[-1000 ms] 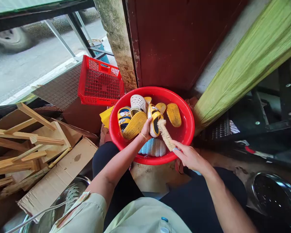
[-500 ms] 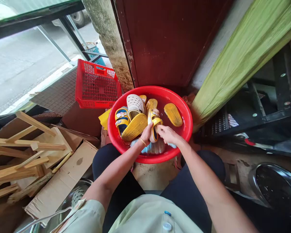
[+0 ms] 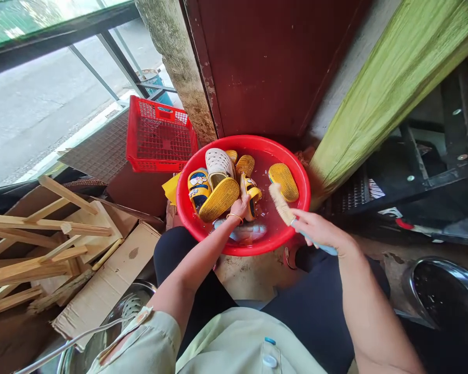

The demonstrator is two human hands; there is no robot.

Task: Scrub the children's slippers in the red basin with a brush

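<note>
A red basin [image 3: 302, 208] with water stands between my knees. My left hand [image 3: 239, 208] grips a yellow-strapped sandal [image 3: 250, 184] inside it. Over the basin's right rim, my right hand [image 3: 315, 228] is closed round the blue handle of a brush [image 3: 281, 204], its pale bristles up near a yellow sandal [image 3: 284, 182] lying at the basin's right. Left of my left hand are a yellow sole turned up [image 3: 219, 200], a white clog [image 3: 219, 163] and a navy and yellow sandal [image 3: 198, 188]. A bluish item [image 3: 247, 232] lies in the water near the front.
Behind the basin at left stands a red crate [image 3: 161, 137]. Wooden pieces [image 3: 62, 223] and cardboard [image 3: 117, 270] lie at left. A dark red door [image 3: 273, 67] is behind, a green cloth [image 3: 374, 93] hangs at right, and a metal basin [image 3: 413, 280] sits at lower right.
My right hand has moved right and away from the held sandal, bringing the brush's bristles into full view. My left hand still holds the sandal.
</note>
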